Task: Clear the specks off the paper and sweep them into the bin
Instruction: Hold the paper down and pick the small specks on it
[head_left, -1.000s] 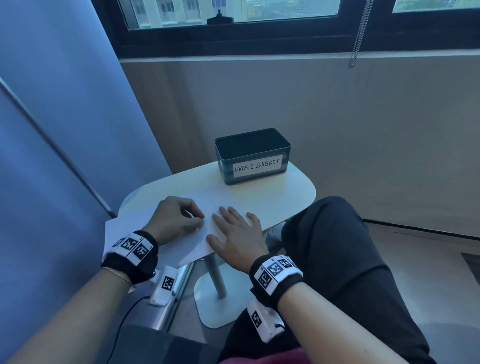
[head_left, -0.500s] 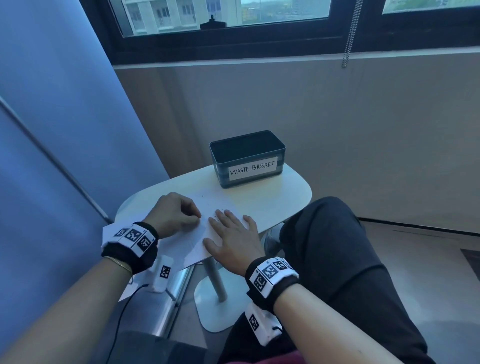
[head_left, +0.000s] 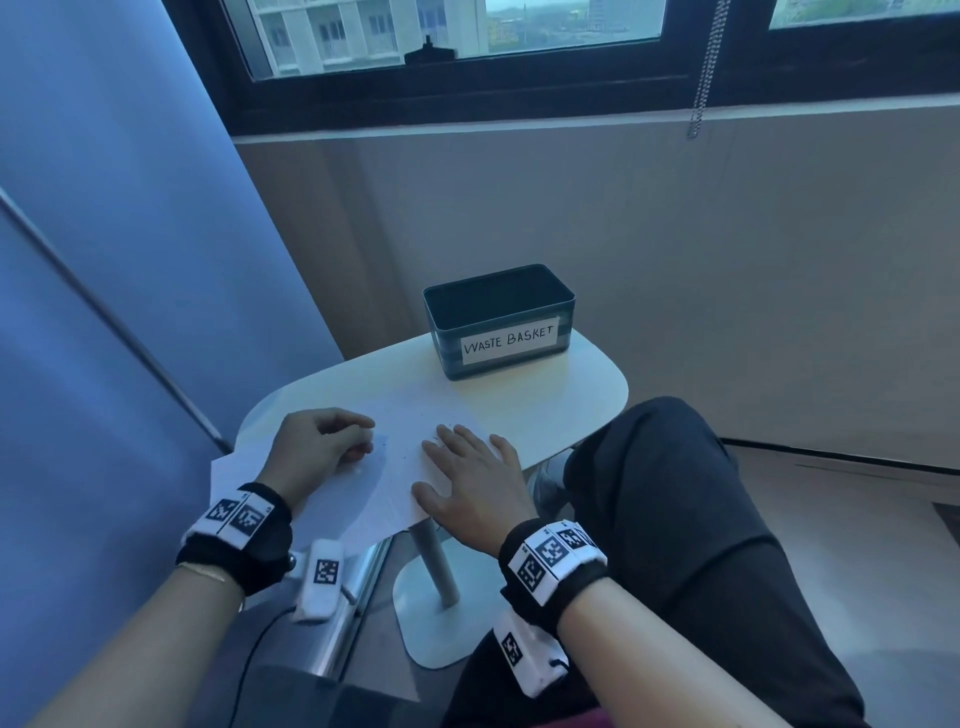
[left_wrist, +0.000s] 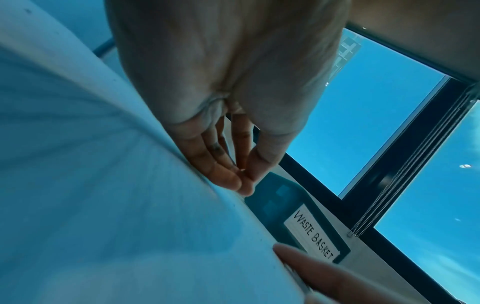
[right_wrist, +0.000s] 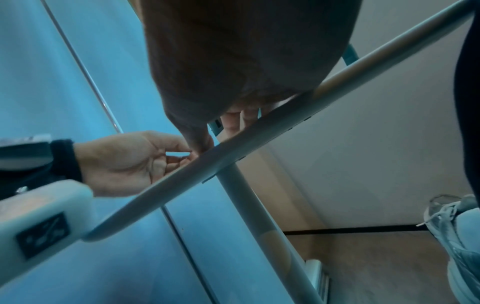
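- The waste basket (head_left: 498, 322), a dark tub with a hand-lettered label, stands at the 12 o'clock end of the small white table (head_left: 571, 400). Its inside is dark, so I cannot tell what it holds.
- The paper (head_left: 384, 478) lies on the near part of the table, well short of the basket, and its near-left corner hangs over the table's edge at about 8 o'clock.
- The right hand (head_left: 467, 483) lies flat on the paper with fingers straight and spread, gripping nothing.
- The left hand (head_left: 317, 447) rests on the paper at the right hand's 9 o'clock, fingers curled under. In the left wrist view its fingertips (left_wrist: 233, 181) meet the thumb, but whether they pinch anything I cannot tell.
- A few dark specks (head_left: 383, 442) show on the sheet between the two hands; they are tiny and faint.
- Bare tabletop runs from the paper's far edge to the basket.
- A dark trouser leg (head_left: 665, 519) sits close by the table's edge at 4 o'clock.
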